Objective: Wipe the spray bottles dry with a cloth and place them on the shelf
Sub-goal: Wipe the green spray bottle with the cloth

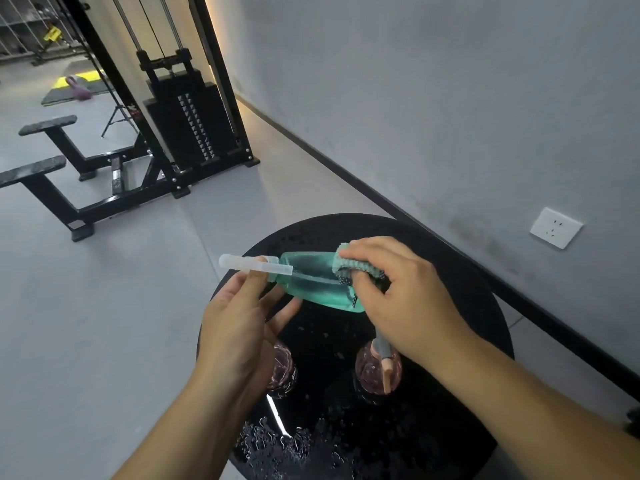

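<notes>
Wet table edge (pixel 346 455), floor (pixel 138 323) beyond.

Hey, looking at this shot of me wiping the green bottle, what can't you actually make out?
Head view only:
- Shelf: not in frame.
- Left pink bottle: mostly behind left hand.
- Green bottle base: covered by cloth and right hand.
- Black table: near edge cut off.

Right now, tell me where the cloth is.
In the head view, the cloth is right of centre, gripped by the right hand against the green spray bottle above the round black table.
</notes>
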`<state>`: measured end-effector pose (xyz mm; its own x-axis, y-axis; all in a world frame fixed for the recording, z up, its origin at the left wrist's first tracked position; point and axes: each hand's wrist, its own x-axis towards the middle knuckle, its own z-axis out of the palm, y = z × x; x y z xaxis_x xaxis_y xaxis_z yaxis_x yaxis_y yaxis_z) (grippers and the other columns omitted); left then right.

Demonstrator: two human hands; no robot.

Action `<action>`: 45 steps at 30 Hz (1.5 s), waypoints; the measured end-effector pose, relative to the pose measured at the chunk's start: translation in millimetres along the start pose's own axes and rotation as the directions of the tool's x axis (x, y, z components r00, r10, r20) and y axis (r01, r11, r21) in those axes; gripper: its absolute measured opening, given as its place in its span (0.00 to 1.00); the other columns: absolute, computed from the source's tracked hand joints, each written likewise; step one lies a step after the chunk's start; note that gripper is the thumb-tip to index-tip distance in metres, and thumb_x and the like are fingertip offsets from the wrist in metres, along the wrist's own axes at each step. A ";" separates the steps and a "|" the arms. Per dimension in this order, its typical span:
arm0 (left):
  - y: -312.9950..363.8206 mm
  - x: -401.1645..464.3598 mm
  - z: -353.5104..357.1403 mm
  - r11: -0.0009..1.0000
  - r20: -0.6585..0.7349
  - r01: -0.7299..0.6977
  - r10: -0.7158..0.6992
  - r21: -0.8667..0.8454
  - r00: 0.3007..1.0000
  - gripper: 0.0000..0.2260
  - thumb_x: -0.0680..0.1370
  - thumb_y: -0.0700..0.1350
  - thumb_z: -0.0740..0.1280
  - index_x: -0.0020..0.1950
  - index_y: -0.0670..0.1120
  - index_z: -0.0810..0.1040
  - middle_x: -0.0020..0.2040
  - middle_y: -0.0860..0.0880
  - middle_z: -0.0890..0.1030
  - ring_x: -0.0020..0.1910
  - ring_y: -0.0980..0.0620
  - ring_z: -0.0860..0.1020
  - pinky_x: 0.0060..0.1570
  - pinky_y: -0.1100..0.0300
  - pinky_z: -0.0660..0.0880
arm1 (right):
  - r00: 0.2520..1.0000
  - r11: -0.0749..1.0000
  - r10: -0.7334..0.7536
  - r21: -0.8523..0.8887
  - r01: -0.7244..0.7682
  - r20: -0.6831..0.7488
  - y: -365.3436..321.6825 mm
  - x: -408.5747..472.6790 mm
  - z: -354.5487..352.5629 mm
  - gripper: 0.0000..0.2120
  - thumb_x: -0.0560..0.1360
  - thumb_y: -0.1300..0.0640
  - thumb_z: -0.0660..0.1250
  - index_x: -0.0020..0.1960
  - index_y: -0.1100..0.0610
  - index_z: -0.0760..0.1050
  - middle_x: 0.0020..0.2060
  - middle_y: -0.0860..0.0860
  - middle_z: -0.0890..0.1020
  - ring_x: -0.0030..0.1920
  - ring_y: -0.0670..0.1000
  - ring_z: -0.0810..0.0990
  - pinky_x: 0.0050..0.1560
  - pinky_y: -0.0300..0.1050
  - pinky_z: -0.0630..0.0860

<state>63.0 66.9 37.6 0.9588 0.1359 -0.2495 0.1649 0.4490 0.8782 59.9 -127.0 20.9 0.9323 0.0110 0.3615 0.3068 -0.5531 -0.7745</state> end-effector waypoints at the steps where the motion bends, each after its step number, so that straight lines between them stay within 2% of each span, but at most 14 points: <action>1: -0.2 -0.4 0.0 1.000 0.005 0.003 -0.003 0.000 1.000 0.06 0.86 0.42 0.67 0.55 0.42 0.83 0.56 0.44 0.89 0.54 0.46 0.88 0.48 0.55 0.86 | 1.000 1.000 -0.022 -0.003 0.022 0.022 -1.2 -0.9 0.8 0.16 0.80 0.61 0.67 0.64 0.47 0.82 0.61 0.36 0.78 0.66 0.40 0.75 0.62 0.42 0.80; 6: 4.9 -1.8 -2.7 1.000 0.006 0.010 -0.010 0.023 1.000 0.06 0.85 0.44 0.67 0.52 0.47 0.83 0.60 0.44 0.88 0.60 0.41 0.87 0.31 0.63 0.81 | 1.000 0.991 0.026 0.128 -0.024 -0.015 0.2 2.6 -1.1 0.15 0.79 0.62 0.71 0.62 0.46 0.84 0.60 0.36 0.80 0.64 0.37 0.77 0.62 0.40 0.79; 7: 4.4 -1.6 -3.4 1.000 0.015 0.006 -0.006 0.018 1.000 0.06 0.85 0.44 0.67 0.53 0.46 0.83 0.60 0.44 0.88 0.59 0.42 0.87 0.33 0.62 0.82 | 0.999 0.988 0.034 0.149 -0.030 -0.026 0.5 2.7 -1.0 0.15 0.79 0.62 0.71 0.61 0.46 0.84 0.60 0.37 0.81 0.64 0.37 0.77 0.62 0.39 0.79; 9: 2.5 -0.9 -3.9 1.000 0.050 0.002 -0.002 -0.007 0.999 0.07 0.85 0.43 0.67 0.57 0.42 0.83 0.59 0.44 0.88 0.59 0.44 0.87 0.45 0.56 0.86 | 0.999 0.986 0.032 0.163 -0.024 -0.042 1.5 1.9 0.9 0.16 0.78 0.63 0.71 0.61 0.47 0.84 0.60 0.37 0.81 0.64 0.38 0.77 0.61 0.39 0.80; 12: -0.4 1.3 -5.5 1.000 0.122 0.016 -0.014 -0.019 0.992 0.08 0.86 0.39 0.65 0.63 0.39 0.80 0.61 0.44 0.87 0.62 0.45 0.86 0.57 0.50 0.85 | 0.998 0.984 0.024 0.176 -0.014 -0.053 4.3 0.9 1.5 0.17 0.78 0.65 0.71 0.62 0.48 0.84 0.60 0.37 0.80 0.64 0.39 0.77 0.59 0.40 0.81; 16: 2.1 0.1 -7.1 0.998 0.225 0.015 0.000 -0.062 0.974 0.08 0.76 0.33 0.64 0.53 0.41 0.77 0.60 0.42 0.85 0.66 0.42 0.83 0.66 0.44 0.80 | 0.997 0.988 0.005 0.154 0.006 -0.072 6.8 1.5 0.9 0.17 0.78 0.64 0.71 0.62 0.46 0.83 0.60 0.35 0.80 0.66 0.42 0.77 0.61 0.46 0.81; 21: 6.2 -5.1 -3.3 0.999 0.140 0.025 -0.022 -0.022 0.990 0.14 0.78 0.55 0.76 0.54 0.46 0.84 0.61 0.43 0.87 0.65 0.42 0.84 0.65 0.45 0.80 | 0.997 0.987 0.009 0.159 0.003 -0.076 7.1 0.4 2.0 0.17 0.78 0.63 0.72 0.62 0.46 0.84 0.61 0.36 0.81 0.66 0.43 0.77 0.62 0.47 0.80; 23: 8.9 -6.1 -1.5 0.999 0.091 0.040 -0.041 0.010 0.995 0.16 0.78 0.58 0.74 0.56 0.47 0.86 0.60 0.43 0.88 0.64 0.42 0.85 0.64 0.45 0.81 | 0.997 0.985 0.016 0.170 -0.003 -0.076 6.7 -0.3 1.9 0.16 0.78 0.63 0.72 0.62 0.47 0.84 0.60 0.37 0.81 0.66 0.42 0.77 0.62 0.46 0.80; 26: 12.7 -7.8 -0.5 0.997 0.090 0.066 -0.070 0.047 0.993 0.15 0.78 0.57 0.72 0.57 0.48 0.87 0.57 0.45 0.89 0.60 0.42 0.87 0.60 0.43 0.82 | 0.997 0.983 0.021 0.183 -0.006 -0.081 6.1 -1.0 2.3 0.16 0.78 0.63 0.72 0.62 0.47 0.84 0.60 0.38 0.81 0.65 0.40 0.78 0.62 0.44 0.80; 30: 15.7 -10.4 -0.4 0.994 0.123 0.111 -0.110 -0.001 0.986 0.11 0.83 0.49 0.67 0.62 0.46 0.82 0.59 0.41 0.87 0.60 0.36 0.86 0.62 0.40 0.81 | 0.995 0.984 0.028 0.176 -0.011 -0.093 7.1 -0.5 3.8 0.16 0.78 0.63 0.72 0.62 0.47 0.84 0.61 0.38 0.81 0.65 0.40 0.78 0.61 0.43 0.81; 33: 14.9 -9.9 -0.8 0.993 0.111 0.107 -0.102 -0.041 0.989 0.12 0.84 0.45 0.65 0.65 0.43 0.80 0.61 0.39 0.87 0.60 0.36 0.86 0.61 0.44 0.83 | 0.995 0.986 0.025 0.166 -0.008 -0.098 8.4 0.1 3.7 0.17 0.78 0.63 0.72 0.62 0.46 0.83 0.61 0.38 0.81 0.66 0.42 0.78 0.62 0.46 0.81; 36: 14.6 -10.0 0.4 0.994 0.103 0.091 -0.084 -0.060 0.991 0.09 0.85 0.43 0.64 0.62 0.44 0.80 0.60 0.40 0.87 0.60 0.36 0.86 0.61 0.46 0.84 | 0.994 0.988 0.014 0.157 0.003 -0.108 9.1 0.9 2.7 0.17 0.78 0.62 0.72 0.62 0.46 0.83 0.61 0.37 0.81 0.66 0.44 0.78 0.63 0.49 0.80; 40: 13.9 -7.3 -2.5 0.991 0.134 0.091 -0.078 -0.095 0.988 0.06 0.81 0.39 0.66 0.57 0.43 0.79 0.60 0.38 0.86 0.63 0.33 0.84 0.61 0.45 0.84 | 0.994 0.987 0.010 0.162 0.008 -0.111 7.9 0.8 1.9 0.16 0.78 0.61 0.72 0.62 0.46 0.83 0.61 0.37 0.81 0.66 0.45 0.77 0.62 0.48 0.80; 45: 10.1 -1.4 -7.8 0.989 0.156 0.083 -0.063 -0.126 0.986 0.16 0.71 0.40 0.70 0.59 0.41 0.79 0.62 0.38 0.85 0.67 0.32 0.81 0.58 0.48 0.84 | 0.994 0.987 0.023 0.162 -0.006 -0.106 6.7 0.4 1.2 0.16 0.78 0.62 0.71 0.62 0.47 0.83 0.60 0.38 0.81 0.65 0.41 0.77 0.61 0.45 0.81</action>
<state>61.5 78.2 43.6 0.9708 -0.0320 -0.2377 0.2136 0.5661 0.7962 62.6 -129.7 15.3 0.9135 -0.0904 0.3966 0.3285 -0.4109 -0.8504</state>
